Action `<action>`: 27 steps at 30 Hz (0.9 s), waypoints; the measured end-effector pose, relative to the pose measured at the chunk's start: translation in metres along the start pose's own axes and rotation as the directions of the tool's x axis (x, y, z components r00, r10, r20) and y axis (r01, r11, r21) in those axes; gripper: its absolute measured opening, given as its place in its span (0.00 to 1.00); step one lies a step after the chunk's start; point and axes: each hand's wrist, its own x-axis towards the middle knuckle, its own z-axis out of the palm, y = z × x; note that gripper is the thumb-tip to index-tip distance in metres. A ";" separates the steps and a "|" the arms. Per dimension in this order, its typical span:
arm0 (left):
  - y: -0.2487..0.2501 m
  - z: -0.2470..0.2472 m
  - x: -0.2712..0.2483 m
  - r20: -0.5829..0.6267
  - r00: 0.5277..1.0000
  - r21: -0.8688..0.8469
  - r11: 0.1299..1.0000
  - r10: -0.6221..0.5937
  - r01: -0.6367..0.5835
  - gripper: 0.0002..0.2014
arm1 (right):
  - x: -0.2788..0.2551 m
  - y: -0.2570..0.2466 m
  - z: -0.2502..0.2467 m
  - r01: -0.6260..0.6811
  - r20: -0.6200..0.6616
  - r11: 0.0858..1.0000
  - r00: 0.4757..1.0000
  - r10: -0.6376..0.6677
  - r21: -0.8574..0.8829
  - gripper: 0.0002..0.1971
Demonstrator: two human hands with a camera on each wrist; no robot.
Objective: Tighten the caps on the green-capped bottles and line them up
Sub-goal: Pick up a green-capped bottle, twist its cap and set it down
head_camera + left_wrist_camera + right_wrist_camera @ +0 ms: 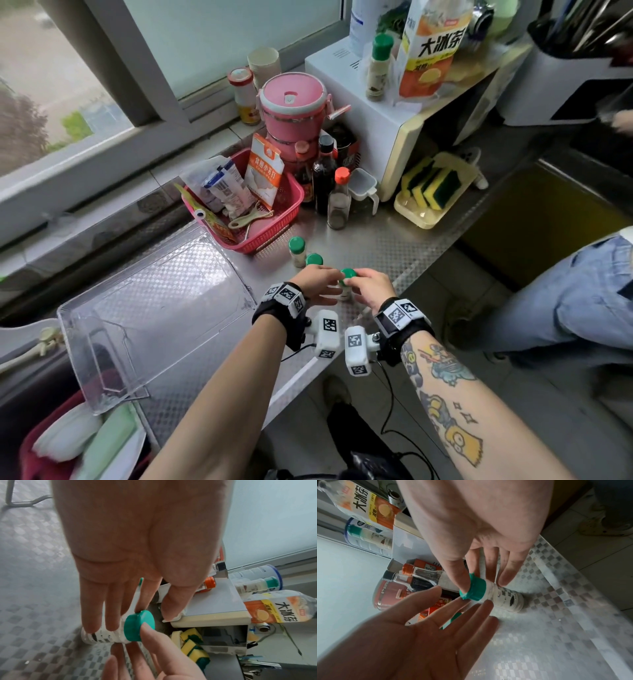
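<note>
Three small white spice bottles with green caps stand on the steel counter [376,240]: the far one [296,251], the middle one [314,259] and the near one [348,275]. The near bottle [109,637] is upright between my hands. My left hand [320,286] touches its body with straight fingers [96,601]. My right hand [368,286] pinches its green cap [476,589], thumb [453,566] on top and forefinger along the side. A fourth green-capped bottle [379,66] stands on the microwave [370,130].
Behind the bottles are a red basket [284,219] of packets, dark sauce bottles [323,178] and a clear orange-capped bottle [339,200]. A clear plastic bin [154,301] lies left and a tray of sponges [431,192] right. The counter edge runs just under my wrists. Someone's jeans-clad leg [565,301] is at the right.
</note>
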 end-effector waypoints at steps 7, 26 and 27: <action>0.016 -0.005 -0.022 0.040 0.997 -0.077 0.995 0.068 -0.065 0.11 | -0.019 -0.030 -0.008 0.037 -0.016 0.999 0.999 -0.037 0.009 0.17; 0.045 -0.195 -0.192 -0.332 0.894 -0.201 0.903 0.302 -0.380 0.10 | -0.104 -0.186 0.187 0.459 0.302 0.886 0.856 -0.420 -0.067 0.17; 0.042 -0.204 -0.196 -0.349 0.889 -0.205 0.901 0.297 -0.382 0.10 | -0.106 -0.188 0.197 0.463 0.319 0.883 0.851 -0.417 -0.079 0.18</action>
